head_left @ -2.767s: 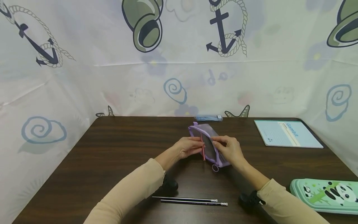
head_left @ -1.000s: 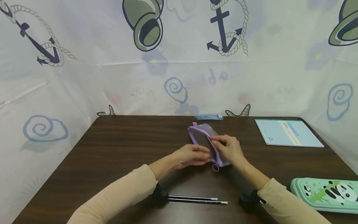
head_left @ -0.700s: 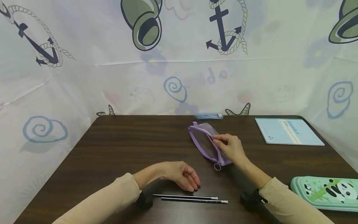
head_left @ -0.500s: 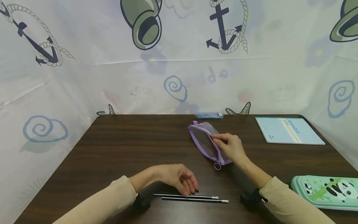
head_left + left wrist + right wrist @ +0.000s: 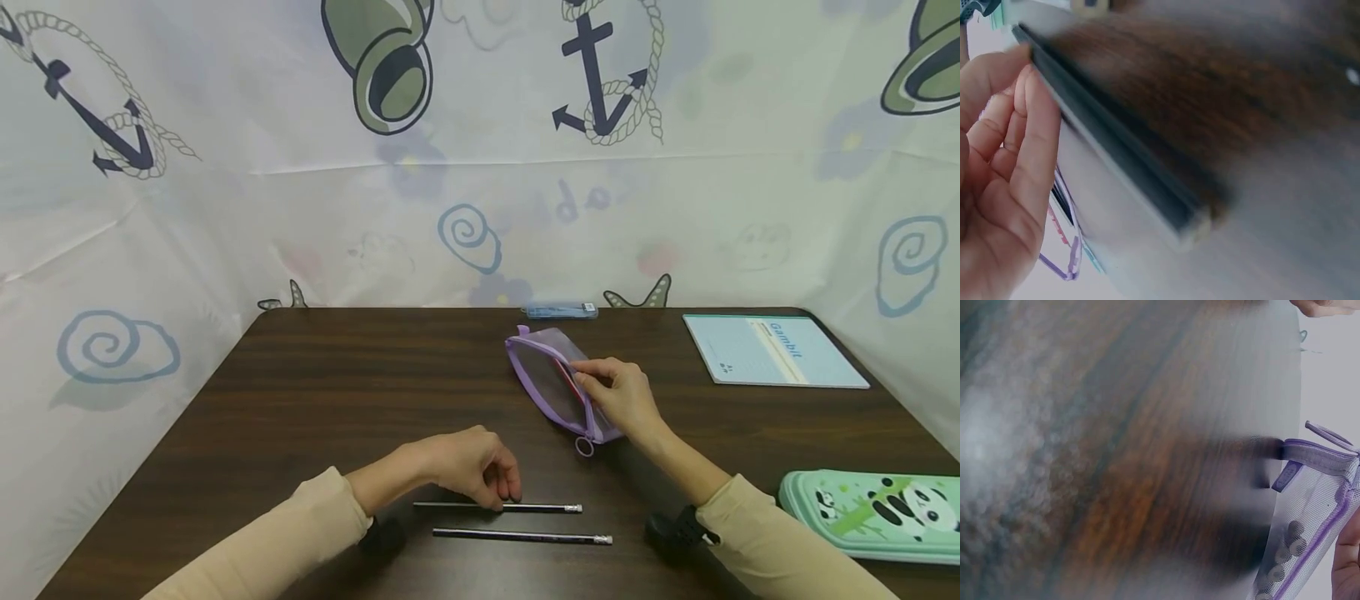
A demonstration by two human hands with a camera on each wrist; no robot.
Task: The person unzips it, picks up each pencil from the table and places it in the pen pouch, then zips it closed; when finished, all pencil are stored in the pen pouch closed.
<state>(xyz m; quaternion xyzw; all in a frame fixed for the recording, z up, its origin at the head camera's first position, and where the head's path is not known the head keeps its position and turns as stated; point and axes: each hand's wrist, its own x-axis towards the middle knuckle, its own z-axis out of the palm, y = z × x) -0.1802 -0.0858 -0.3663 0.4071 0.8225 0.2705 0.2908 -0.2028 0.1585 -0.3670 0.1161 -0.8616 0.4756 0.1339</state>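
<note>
My left hand [image 5: 467,468] pinches a black pencil [image 5: 542,508] with a white eraser end, low over the table. In the left wrist view, the thumb and fingertips of that hand [image 5: 1007,162] grip the pencil [image 5: 1113,140] near its far end. A second black pencil [image 5: 517,536] lies on the table just in front, roughly parallel. With thumb and fingers my right hand [image 5: 621,396] holds the rim of a purple mesh pencil pouch [image 5: 562,343], unzipped and gaping. Inside it shows a red pencil [image 5: 570,382]. Several small round ends [image 5: 1297,545] show through the mesh in the right wrist view.
A green panda pencil case [image 5: 873,517] sits at the right edge of the table [image 5: 360,375]. At the back right lies a light blue notebook [image 5: 772,352]. A blue slim packet [image 5: 561,311] is at the back edge, behind the pouch. A printed cloth surrounds the table.
My left hand let go of the red pencil inside the pouch and came back towards me. It has picked up one black pencil, now apart from the other. My right hand stays on the pouch.
</note>
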